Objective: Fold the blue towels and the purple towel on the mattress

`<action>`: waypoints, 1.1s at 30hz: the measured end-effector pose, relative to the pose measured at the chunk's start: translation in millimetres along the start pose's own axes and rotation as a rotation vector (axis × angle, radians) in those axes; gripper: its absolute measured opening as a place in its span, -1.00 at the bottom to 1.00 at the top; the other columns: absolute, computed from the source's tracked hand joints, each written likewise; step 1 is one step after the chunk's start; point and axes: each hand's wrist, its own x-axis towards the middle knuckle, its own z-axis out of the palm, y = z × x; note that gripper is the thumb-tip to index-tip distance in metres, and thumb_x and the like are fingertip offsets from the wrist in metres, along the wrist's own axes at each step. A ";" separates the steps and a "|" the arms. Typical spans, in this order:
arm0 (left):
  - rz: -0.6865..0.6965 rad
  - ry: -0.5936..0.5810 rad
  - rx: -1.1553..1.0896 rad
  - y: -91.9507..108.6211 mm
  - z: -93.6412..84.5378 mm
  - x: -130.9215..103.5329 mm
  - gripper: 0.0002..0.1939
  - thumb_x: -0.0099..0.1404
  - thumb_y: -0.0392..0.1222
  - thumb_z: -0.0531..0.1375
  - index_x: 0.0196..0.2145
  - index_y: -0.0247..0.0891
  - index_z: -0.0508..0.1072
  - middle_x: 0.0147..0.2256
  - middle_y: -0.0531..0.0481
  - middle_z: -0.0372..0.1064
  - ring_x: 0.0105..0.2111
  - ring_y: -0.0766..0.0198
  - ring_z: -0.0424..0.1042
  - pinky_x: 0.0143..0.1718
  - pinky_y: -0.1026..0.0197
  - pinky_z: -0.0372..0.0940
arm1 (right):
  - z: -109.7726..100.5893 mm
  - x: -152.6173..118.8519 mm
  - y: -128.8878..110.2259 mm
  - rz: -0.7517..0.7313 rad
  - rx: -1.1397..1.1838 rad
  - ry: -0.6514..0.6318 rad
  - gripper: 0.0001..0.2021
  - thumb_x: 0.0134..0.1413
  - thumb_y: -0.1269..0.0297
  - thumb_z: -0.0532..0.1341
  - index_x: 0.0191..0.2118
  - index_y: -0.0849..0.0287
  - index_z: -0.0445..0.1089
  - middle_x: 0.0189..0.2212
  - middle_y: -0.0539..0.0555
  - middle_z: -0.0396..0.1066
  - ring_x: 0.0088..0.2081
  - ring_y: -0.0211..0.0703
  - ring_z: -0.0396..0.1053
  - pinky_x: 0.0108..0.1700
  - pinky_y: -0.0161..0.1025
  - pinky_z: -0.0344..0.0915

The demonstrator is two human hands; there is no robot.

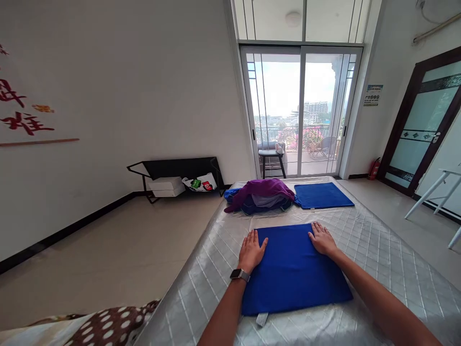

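Observation:
A flat blue cloth piece (291,269), shaped like a cushion cover with a white tag at its near edge, lies on the silvery quilted mattress (201,283). My left hand (252,252), a watch on its wrist, rests flat on the cloth's far left corner with its fingers extended. On the far right corner lies my right hand (322,239), also flat with fingers stretched out. Neither hand grips anything. Farther back, a second flat blue cloth piece (324,195) lies on the mattress, beside a heap of purple and blue fabric (264,194).
A black-framed rack (180,168) with white boxes (165,186) stands by the left wall. Brown dotted fabric (111,327) lies at lower left. Beyond the mattress are sliding glass doors (300,110). A fire extinguisher (374,169) and a white-legged table (428,194) stand at right.

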 end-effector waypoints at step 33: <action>0.487 0.010 -0.029 82.1 6.8 -81.4 -0.29 0.49 0.24 -0.19 0.39 -0.22 0.09 0.39 -0.12 -0.02 0.40 0.05 -0.07 0.39 -0.09 -0.04 | 9.3 -60.4 -9.7 -0.092 0.055 0.038 -0.29 0.37 0.00 -0.21 0.45 0.39 -0.13 0.45 0.17 -0.16 0.46 -0.09 -0.24 0.43 -0.12 -0.32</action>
